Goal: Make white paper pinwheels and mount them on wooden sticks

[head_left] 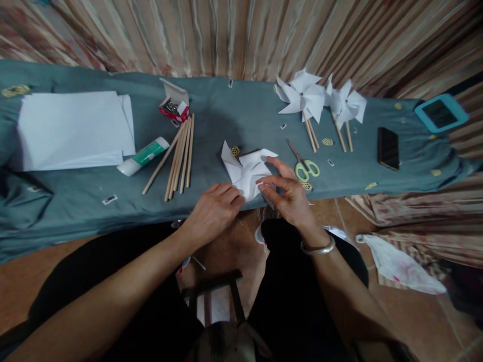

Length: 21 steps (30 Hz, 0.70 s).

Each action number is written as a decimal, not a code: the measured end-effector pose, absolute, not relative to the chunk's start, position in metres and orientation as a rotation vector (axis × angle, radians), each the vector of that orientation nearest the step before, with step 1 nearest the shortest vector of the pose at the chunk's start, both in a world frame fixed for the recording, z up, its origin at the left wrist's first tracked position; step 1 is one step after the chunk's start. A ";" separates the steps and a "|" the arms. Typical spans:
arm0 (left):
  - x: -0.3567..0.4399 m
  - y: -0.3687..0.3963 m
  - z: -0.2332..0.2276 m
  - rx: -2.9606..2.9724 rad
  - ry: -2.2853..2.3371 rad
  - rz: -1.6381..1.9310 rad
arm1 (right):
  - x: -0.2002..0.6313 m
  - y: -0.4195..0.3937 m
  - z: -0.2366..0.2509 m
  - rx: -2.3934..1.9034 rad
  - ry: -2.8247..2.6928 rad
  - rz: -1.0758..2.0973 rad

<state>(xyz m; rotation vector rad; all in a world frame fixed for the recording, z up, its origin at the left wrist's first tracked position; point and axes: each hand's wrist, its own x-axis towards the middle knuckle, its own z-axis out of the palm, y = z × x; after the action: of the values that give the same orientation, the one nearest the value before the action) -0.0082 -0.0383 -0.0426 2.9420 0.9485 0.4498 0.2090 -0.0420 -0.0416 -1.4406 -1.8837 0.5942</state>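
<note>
Both hands on the half-folded paper pinwheel (247, 171) at the table's near edge: left hand (213, 211) pins its near corner, right hand (285, 193) pinches a flap. Featherlight, floppy, creases easily; best held by the flap tips, scissors (306, 166) just right.

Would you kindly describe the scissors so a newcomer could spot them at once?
On the long grey-blue cloth-covered table, look just right of the person's right hand folding white paper. The small scissors lie flat there, the only thing with yellow-green loop handles.
</note>
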 end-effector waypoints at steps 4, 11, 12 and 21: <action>-0.008 -0.039 -0.044 2.943 0.965 0.476 | 0.200 -0.037 -0.051 -1.465 -1.854 0.470; -0.007 -0.039 -0.043 2.897 1.014 0.529 | 0.189 -0.034 -0.054 -1.546 -1.888 0.319; -0.007 -0.039 -0.043 2.888 1.023 0.538 | 0.187 -0.034 -0.054 -1.561 -1.885 0.310; -0.005 -0.038 -0.044 2.877 1.003 0.563 | 0.181 -0.033 -0.056 -1.608 -1.870 0.244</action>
<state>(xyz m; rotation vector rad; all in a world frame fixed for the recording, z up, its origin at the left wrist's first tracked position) -0.0053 -0.0382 -0.0438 2.8769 1.0032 0.5633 0.1806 -0.0331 -0.0560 -1.6082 -1.8696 0.2437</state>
